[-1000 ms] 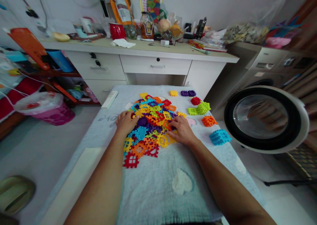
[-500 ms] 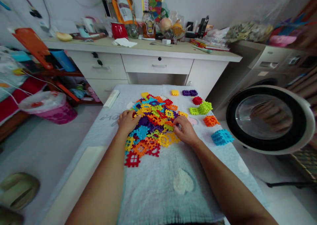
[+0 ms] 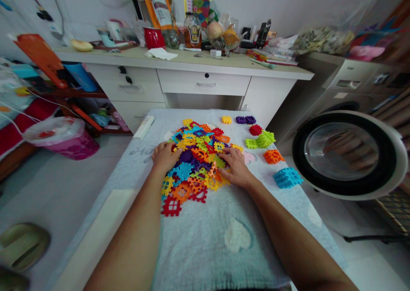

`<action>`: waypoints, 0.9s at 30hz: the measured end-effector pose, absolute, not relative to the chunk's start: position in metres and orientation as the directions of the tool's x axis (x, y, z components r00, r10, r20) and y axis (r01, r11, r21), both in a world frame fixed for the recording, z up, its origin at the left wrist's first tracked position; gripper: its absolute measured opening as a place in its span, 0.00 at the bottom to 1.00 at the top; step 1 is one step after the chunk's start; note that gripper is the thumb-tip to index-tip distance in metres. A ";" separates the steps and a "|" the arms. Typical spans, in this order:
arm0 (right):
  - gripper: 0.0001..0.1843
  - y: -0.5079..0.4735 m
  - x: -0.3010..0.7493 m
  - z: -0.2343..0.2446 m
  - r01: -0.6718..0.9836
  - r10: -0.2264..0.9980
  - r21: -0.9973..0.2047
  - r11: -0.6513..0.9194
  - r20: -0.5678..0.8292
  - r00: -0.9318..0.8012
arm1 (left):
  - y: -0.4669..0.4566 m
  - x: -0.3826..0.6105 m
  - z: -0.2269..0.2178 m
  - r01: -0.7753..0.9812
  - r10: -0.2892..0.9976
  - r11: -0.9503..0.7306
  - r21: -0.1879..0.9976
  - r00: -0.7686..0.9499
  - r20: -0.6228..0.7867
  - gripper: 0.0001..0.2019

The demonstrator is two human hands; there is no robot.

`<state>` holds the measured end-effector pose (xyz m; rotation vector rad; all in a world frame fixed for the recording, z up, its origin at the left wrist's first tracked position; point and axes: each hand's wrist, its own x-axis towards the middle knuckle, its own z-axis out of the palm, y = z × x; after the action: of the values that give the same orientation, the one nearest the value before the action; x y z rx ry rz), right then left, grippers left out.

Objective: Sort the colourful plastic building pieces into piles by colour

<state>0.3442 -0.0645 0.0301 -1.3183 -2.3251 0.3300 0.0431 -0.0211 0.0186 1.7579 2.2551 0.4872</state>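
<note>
A heap of flat, grid-shaped plastic tiles (image 3: 195, 158) in many colours lies in the middle of a table covered with a pale blue cloth (image 3: 205, 239). My left hand (image 3: 164, 156) rests on the heap's left edge, fingers curled over the tiles. My right hand (image 3: 235, 166) lies on the heap's right side, fingers spread flat across orange and yellow tiles. To the right sit sorted stacks: yellow (image 3: 226, 119), purple (image 3: 244, 120), red (image 3: 255, 130), green (image 3: 260, 140), orange (image 3: 272, 156) and blue (image 3: 286, 177).
A white stick-shaped object (image 3: 143, 127) lies at the table's far left. Behind stands a cluttered white desk (image 3: 205, 83) with drawers. A washing machine with an open round door (image 3: 347, 154) is on the right, a pink bin (image 3: 68, 143) on the left floor.
My right hand slid a little leftward into the heap and flattened on the tiles. My left hand stayed where it was.
</note>
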 end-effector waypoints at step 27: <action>0.26 -0.028 0.384 0.087 0.813 0.857 -0.282 0.510 0.248 -0.451 | -0.018 0.041 0.015 0.889 0.972 0.205 0.409 -0.235 0.023 0.29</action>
<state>0.3835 -0.0280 0.0871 -1.3874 -2.3991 0.1726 0.0405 -0.0184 0.0148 1.7723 2.2398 0.5009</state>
